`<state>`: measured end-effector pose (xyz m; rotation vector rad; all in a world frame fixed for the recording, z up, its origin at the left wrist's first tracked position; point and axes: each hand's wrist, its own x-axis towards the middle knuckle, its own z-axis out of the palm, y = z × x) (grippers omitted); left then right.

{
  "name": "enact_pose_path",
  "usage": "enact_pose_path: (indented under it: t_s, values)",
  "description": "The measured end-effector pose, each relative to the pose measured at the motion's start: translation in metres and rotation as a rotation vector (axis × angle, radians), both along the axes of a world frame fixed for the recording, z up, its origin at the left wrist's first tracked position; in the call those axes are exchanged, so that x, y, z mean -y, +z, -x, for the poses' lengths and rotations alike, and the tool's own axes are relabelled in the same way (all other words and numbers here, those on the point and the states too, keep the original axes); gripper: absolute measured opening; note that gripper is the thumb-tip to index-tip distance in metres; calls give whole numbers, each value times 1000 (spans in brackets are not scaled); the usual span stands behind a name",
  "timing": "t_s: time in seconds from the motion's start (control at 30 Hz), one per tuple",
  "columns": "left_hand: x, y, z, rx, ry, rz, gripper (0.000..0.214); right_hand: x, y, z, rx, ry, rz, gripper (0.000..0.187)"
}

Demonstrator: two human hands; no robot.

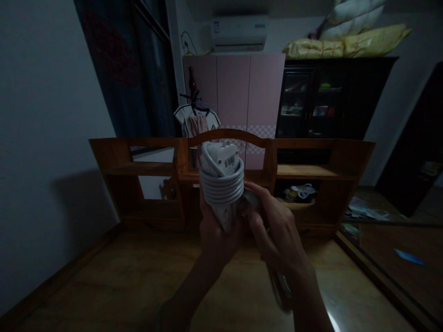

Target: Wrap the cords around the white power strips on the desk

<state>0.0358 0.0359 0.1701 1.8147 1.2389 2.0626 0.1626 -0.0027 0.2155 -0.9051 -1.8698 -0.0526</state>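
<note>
As left clasps strip, right pinches plug

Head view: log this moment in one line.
left hand: holding white power strip | cord: coiled around strip | right hand: pinching pale piece beside coil, identity unclear

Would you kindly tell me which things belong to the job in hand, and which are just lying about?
Job: power strip, wound cord (left hand); likely plug (right hand).
Lying or hanging about: yellow sacks, blue sheet, shirt.
</note>
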Motion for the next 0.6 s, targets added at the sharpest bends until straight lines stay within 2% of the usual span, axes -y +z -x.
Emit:
enact_pose_path:
  t_s: [0.1,0.23,0.47,0.6]
  values:
    - [-4,-1,5,-75,35,-3,93,-2,-1,0,-14,-29,-2,42]
    - [-7,-2,10,-182,-8,-68,100,-4,-1,0,-29,-43,-14,42]
    - [2,3,2,-49,5,59,93,-5,-2,4,-47,-49,17,35]
    - [1,1,1,-42,-24,47,94,-6,-4,2,-53,-80,1,32]
